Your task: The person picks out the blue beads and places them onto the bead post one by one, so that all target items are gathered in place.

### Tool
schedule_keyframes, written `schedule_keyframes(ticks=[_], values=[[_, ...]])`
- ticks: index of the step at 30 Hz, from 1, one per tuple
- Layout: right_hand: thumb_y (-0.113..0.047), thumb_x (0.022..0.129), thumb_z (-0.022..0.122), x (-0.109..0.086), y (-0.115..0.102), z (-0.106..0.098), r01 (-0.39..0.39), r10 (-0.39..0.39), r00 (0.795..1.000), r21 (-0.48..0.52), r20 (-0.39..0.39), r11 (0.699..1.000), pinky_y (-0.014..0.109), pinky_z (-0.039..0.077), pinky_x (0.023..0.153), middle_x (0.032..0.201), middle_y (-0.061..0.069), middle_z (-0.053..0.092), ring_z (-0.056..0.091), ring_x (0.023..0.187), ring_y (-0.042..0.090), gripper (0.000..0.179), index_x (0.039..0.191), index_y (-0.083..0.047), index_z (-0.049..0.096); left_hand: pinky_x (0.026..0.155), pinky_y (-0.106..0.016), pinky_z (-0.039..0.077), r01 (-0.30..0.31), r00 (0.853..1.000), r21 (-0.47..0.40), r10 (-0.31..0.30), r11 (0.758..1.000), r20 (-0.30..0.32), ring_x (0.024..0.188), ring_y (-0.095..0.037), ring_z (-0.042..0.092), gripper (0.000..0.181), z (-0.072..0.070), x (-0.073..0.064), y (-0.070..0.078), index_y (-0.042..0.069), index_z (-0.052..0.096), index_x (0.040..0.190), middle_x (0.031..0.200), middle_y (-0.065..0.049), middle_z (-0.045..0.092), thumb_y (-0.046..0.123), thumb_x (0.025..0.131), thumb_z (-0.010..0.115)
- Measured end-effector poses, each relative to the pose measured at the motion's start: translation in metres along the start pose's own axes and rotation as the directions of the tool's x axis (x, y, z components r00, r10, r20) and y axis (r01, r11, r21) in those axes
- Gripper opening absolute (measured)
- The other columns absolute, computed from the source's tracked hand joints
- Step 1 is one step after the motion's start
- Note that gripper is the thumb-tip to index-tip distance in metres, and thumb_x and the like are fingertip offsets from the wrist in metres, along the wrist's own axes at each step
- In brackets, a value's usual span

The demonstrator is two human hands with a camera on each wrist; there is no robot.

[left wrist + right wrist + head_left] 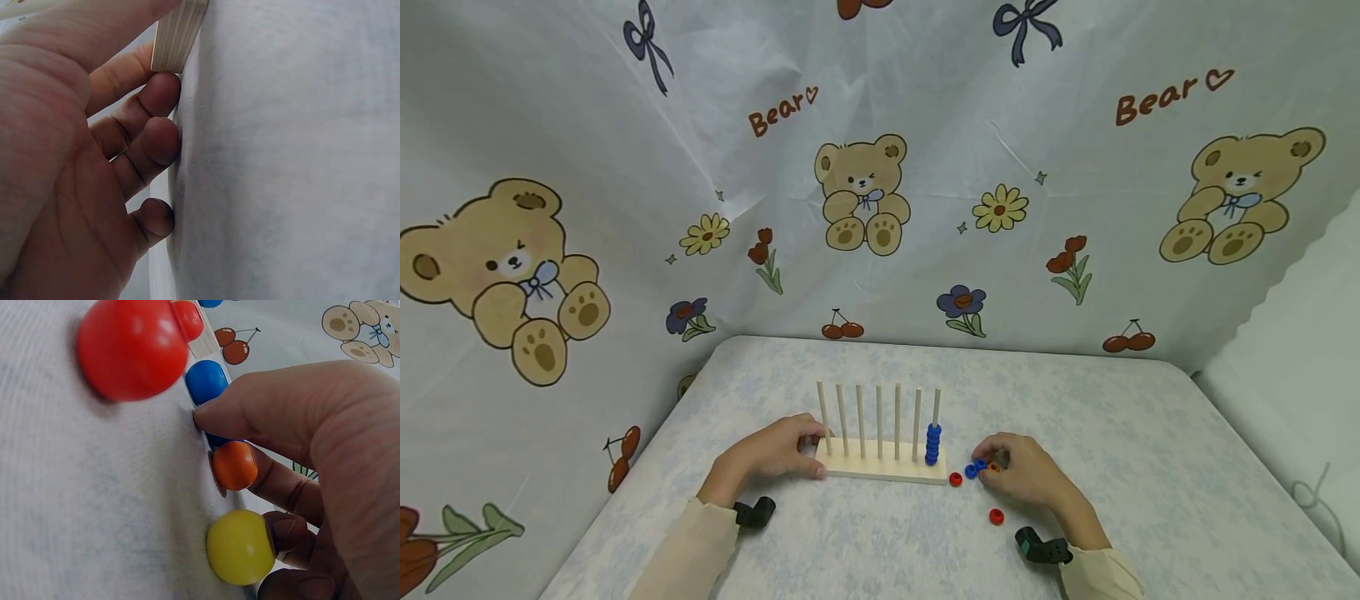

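My left hand (777, 447) grips the left end of a light wooden base (880, 472), thumb at the front and fingers behind. In the left wrist view the layered end of the board (178, 40) lies between thumb and fingers. Several upright pegs stand in it; the rightmost carries a stack of blue beads (933, 446). Right of the base, my right hand (1026, 471) pinches a blue bead (981, 464) low at the cloth, mostly hidden behind the thumb in the right wrist view. Another blue bead (206, 382) and an orange bead (235, 465) lie beside it.
A yellow bead (241, 547) lies by the right hand's lower fingers. One red bead (956, 479) sits off the base's right end, another red bead (996, 517) nearer the front. A pale cloth (865, 542) covers the table; a bear-print curtain (925, 108) hangs behind.
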State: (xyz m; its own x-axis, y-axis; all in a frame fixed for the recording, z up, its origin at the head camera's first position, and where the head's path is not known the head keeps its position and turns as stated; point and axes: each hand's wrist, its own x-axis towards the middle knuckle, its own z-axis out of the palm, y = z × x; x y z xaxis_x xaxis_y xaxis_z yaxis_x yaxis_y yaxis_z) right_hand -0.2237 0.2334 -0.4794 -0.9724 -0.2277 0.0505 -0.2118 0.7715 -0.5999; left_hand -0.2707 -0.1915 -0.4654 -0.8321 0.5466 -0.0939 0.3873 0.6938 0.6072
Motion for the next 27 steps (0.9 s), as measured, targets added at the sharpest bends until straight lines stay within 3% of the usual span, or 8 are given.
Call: schedule_keyframes(ticks=[15,21,27], values=[[-0.014,0.080,0.081,0.0014,0.0029,-0.0022,0.008,-0.008,1.000,0.025,-0.006,1.000,0.026,0.043,0.067,0.086,-0.009,0.064,0.052,0.076,0.012,0.018,0.093,-0.024,0.073,0.074,-0.030,0.041,0.009,1.000,-0.005,-0.010,1.000,-0.001,0.086,-0.015,0.049,0.038,-0.0001,-0.0003,0.0008,0.035,0.070,0.110,0.097,0.003,0.059,0.044,0.076,0.086],[-0.015,0.079,0.081,0.0013,-0.0001,-0.0046,-0.026,0.027,1.000,0.031,-0.009,0.999,0.029,0.045,0.074,0.090,-0.009,0.066,0.054,0.082,0.012,0.019,0.095,-0.023,0.074,0.075,-0.029,0.042,0.010,1.000,-0.004,-0.010,1.000,-0.006,0.087,-0.015,0.051,0.045,-0.0003,-0.0007,0.0018,0.031,0.071,0.115,0.097,0.004,0.060,0.043,0.076,0.087],[-0.016,0.081,0.080,0.0015,-0.0021,-0.0084,-0.009,0.011,0.999,0.040,-0.037,0.999,0.028,0.044,0.075,0.092,-0.009,0.067,0.054,0.084,0.012,0.019,0.098,-0.022,0.074,0.075,-0.029,0.042,0.008,1.000,-0.009,-0.008,1.000,-0.006,0.088,-0.015,0.050,0.046,-0.0001,-0.0001,0.0014,0.030,0.071,0.116,0.097,0.003,0.059,0.043,0.075,0.087]])
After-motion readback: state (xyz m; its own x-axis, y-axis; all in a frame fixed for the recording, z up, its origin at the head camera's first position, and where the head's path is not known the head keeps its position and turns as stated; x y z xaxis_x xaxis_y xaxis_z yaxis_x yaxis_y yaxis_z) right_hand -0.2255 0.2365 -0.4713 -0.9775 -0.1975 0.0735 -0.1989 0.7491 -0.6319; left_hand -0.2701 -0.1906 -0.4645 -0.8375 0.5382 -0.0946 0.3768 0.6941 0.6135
